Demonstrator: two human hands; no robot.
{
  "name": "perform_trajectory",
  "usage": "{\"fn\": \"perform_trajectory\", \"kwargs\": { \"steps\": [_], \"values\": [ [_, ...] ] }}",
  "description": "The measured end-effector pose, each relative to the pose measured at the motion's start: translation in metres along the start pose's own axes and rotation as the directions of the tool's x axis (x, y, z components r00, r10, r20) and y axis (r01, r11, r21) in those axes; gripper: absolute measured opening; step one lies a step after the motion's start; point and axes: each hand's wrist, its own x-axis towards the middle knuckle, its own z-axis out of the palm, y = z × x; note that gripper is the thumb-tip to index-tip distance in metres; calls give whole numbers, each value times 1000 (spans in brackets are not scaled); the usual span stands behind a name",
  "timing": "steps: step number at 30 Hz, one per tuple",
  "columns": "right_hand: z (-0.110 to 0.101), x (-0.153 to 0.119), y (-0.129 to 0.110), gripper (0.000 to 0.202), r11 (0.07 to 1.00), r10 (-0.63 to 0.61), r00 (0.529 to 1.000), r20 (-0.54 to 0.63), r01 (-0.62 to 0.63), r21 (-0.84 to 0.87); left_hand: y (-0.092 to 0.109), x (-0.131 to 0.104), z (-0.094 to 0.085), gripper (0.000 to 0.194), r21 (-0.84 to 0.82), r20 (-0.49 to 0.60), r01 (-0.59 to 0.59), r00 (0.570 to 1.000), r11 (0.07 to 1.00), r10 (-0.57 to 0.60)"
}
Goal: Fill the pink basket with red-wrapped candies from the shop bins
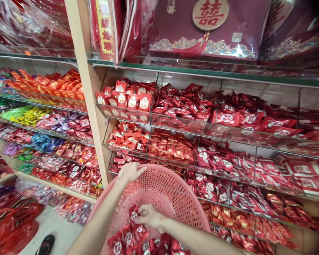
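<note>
A pink perforated basket (164, 191) sits nearest, tilted toward the viewer. Red candy packets (138, 237) with white round labels lie heaped in its lower part. The right hand (149, 215) is inside the basket, fingers closed on one of these packets at the top of the heap. The left hand (130, 171) grips the basket's far rim, fingers curled over the edge.

Low on the left, a bare stretch of pale floor (55, 230) shows beside a dark shoe (45, 244) and bags of red goods (13, 219); that strip is the only free ground in view.

Behind the basket rise tiers of clear-fronted shelf bins (175, 124), divided into compartments and packed with red wrapped sweets; the basket's rim lies just in front of the lower tiers. A pale wooden upright (87, 106) separates these from the left shelving (42, 117), where yellow, green, purple and red sweets fill the rows.

On the top shelf stands a dark red gift box (210, 32) bearing a gold disc with the double-happiness character 囍. Beside it hang red banners (106, 28) with gold Chinese writing too small to read.
</note>
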Motion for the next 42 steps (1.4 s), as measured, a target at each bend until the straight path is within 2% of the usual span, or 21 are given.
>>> {"fn": "perform_trajectory", "kwargs": {
  "steps": [3, 7, 11, 15, 21, 25, 28, 31, 34, 36, 38, 40, 42],
  "values": [
    [2, 1, 3, 20, 1000, 19, 999, 32, -18, -5, 0, -1, 0, 70, 4, 13, 12, 1000, 1000, -12],
    [-2, -3, -1, 10, 998, -48, 998, 45, 47, 29, 3, -3, -3, 69, 13, 18, 17, 1000, 1000, -17],
    [-8, -6, -8, 12, 993, -45, 998, 54, 38, 113, 6, -2, -4, 69, 13, 35, 16, 999, 1000, -17],
    [-17, -7, -17, 15, 978, -97, 995, 11, 93, 186, 7, 2, -1, 73, 34, 29, -1, 1000, 999, 0],
    [-16, -16, -18, 14, 980, 44, 996, 77, -58, 193, 12, 5, -1, 72, 37, 44, -7, 999, 999, 6],
    [-5, -20, -9, 3, 993, 93, 993, 69, -98, 71, 16, 7, -1, 73, 49, 42, -38, 998, 998, 36],
    [-4, -24, -8, 5, 985, 32, 998, 52, -23, -172, 17, 8, 0, 75, 50, 31, -45, 999, 998, 43],
    [-7, -32, -11, 14, 896, -45, 993, 110, 89, -435, 19, 10, 0, 73, 41, 33, -37, 999, 998, 35],
    [-7, -41, -13, 14, 781, -86, 974, 210, 196, -592, 21, 11, 0, 71, 44, 32, -42, 999, 998, 41],
    [-6, -45, -13, 9, 703, -115, 963, 243, 252, -665, 23, 12, 0, 70, 51, 28, -49, 998, 997, 48],
    [-4, -47, -14, 14, 651, -126, 960, 252, 271, -709, 24, 13, -1, 69, 56, 24, -57, 998, 997, 55],
    [-5, -47, -17, 23, 628, -131, 963, 238, 266, -731, 25, 13, -2, 68, 57, 20, -61, 998, 997, 60],
    [-8, -46, -23, 22, 610, -188, 960, 209, 280, -741, 26, 13, -3, 68, 53, 18, -60, 998, 997, 59]
  ]
}}
